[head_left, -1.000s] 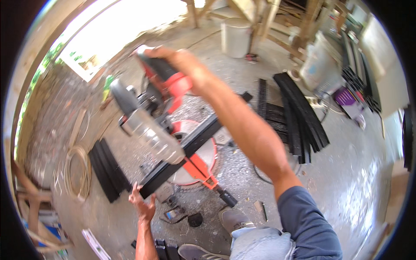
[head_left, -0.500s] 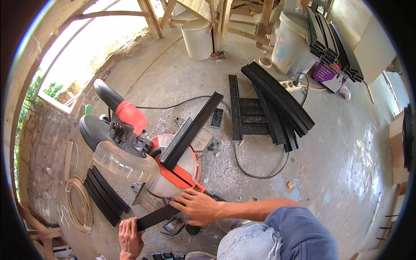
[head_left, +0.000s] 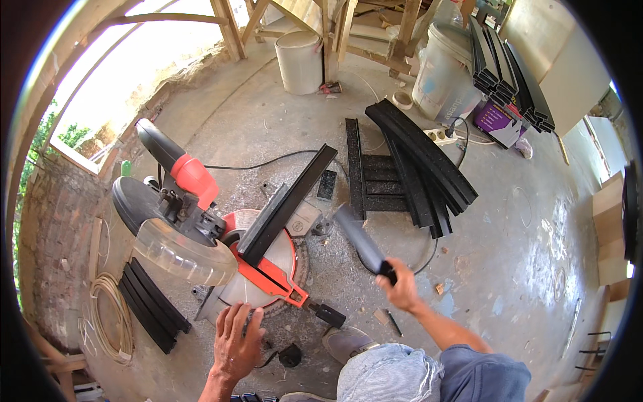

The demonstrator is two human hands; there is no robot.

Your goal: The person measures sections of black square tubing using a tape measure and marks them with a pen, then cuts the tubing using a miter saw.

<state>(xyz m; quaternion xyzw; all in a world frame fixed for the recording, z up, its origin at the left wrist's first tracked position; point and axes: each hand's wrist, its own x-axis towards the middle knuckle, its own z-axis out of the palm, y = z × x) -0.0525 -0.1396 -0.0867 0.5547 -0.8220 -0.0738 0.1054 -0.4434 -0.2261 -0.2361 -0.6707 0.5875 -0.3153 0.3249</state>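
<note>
- Taking the mitre saw's round table (head_left: 291,258) as the middle of the dial and twelve as straight ahead of the worker, the dark flat strip (head_left: 362,234) is between two and three o'clock, clear of the saw
- The right hand (head_left: 400,285), at three, has its fingers closed round the strip's near end; the left hand (head_left: 239,338), towards seven, is spread with its back up, and I see nothing held in it
- I'd say one-handed carrying suits a piece this slim, though a firm grip should stop the far end dipping
- Best, I think, to lift it well over the power cord (head_left: 268,161), which loops round towards three, and past the pile of black profiles (head_left: 418,174) at two
- The left hand would do well to keep away from the clear blade guard (head_left: 184,251) at nine, and not nudge the black channel (head_left: 288,204) lying across the saw towards one
- Blur smears the strip, so I can't judge its cut ends or whether it is hollow
- The left palm is turned from me, and the right fingertips are hard to separate from the dark end they grip
- At six, some dark pieces (head_left: 251,398) are cut off by the view's lower edge
</note>
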